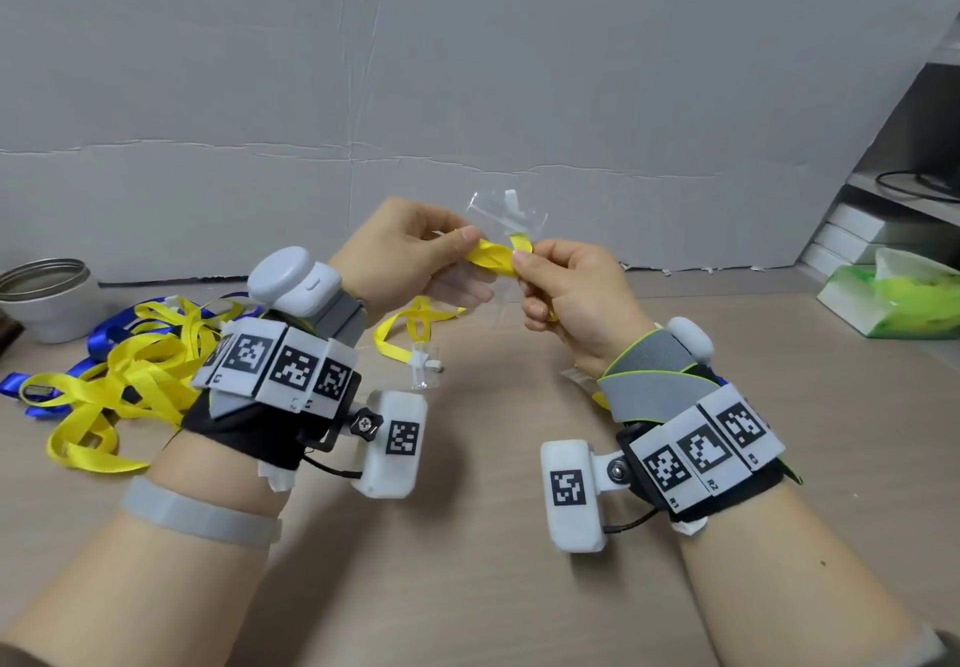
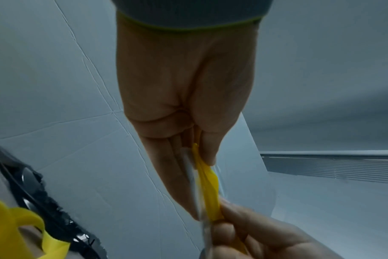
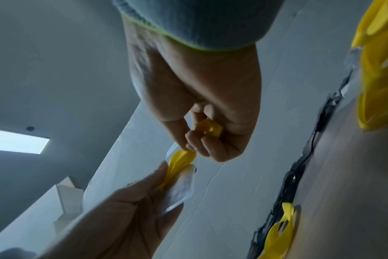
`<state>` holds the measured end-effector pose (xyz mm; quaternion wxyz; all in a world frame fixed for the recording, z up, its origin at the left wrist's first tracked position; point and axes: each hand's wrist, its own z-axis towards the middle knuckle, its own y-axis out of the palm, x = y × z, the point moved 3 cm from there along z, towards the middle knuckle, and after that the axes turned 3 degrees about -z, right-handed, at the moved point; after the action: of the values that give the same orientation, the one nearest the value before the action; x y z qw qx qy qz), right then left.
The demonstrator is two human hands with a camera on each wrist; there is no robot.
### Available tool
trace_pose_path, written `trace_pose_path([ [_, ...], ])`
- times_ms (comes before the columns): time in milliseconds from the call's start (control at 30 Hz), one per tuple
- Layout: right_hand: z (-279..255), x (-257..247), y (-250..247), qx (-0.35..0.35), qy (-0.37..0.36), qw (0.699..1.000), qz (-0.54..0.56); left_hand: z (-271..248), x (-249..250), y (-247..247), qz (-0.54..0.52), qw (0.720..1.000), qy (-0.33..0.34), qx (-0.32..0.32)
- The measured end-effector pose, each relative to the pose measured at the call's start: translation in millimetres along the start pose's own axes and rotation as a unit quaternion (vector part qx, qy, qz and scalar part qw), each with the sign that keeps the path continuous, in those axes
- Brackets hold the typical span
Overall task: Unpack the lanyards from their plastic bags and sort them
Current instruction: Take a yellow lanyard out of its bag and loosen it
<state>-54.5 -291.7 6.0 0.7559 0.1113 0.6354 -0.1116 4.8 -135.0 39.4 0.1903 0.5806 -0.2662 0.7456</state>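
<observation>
Yellow flat woven lanyard [image 1: 491, 255], bunched, sits mid-air between both hands above the light wood-grain table [image 1: 493, 614]. Left hand [image 1: 410, 256]: thumb and forefinger pinched tight on one end of the bunch, with the clear crinkled plastic bag [image 1: 506, 212] caught in the same pinch; other fingers curled under. Left wrist view confirms it: fingers [image 2: 166, 157] nearly straight, closed flat against the thumb with strap and bag film between them. Right hand [image 1: 571, 297]: fingertips pinch the other end of the bunch, remaining fingers curled into the palm around a fold of yellow strap, visible in the right wrist view [image 3: 209, 129]. Hands are close together, lanyard short and twisted between them. Bag sticks up and away past the fingertips; can't tell how much strap is inside it.

On the table: loose pile of yellow and blue lanyards [image 1: 130, 370] at left, touching the left wrist rig. Another yellow lanyard with a white clip in clear film [image 1: 415, 339] lies under the hands. White metal-rimmed cup [image 1: 47, 297] far left. Green-and-white tissue pack [image 1: 893, 297] far right.
</observation>
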Motion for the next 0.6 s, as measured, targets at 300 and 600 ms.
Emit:
trace_pose_path([
  [300, -0.7, -7.3, -16.7, 0.056, -0.006, 0.988, -0.142, 5.3, -9.4, -14.5, 0.063, 0.996, -0.038, 0.052],
  [600, -5.0, -30.6, -10.4, 0.158, -0.194, 0.955, -0.159, 1.0, -3.0, 6.9, -0.027, 0.998, -0.056, 0.019],
])
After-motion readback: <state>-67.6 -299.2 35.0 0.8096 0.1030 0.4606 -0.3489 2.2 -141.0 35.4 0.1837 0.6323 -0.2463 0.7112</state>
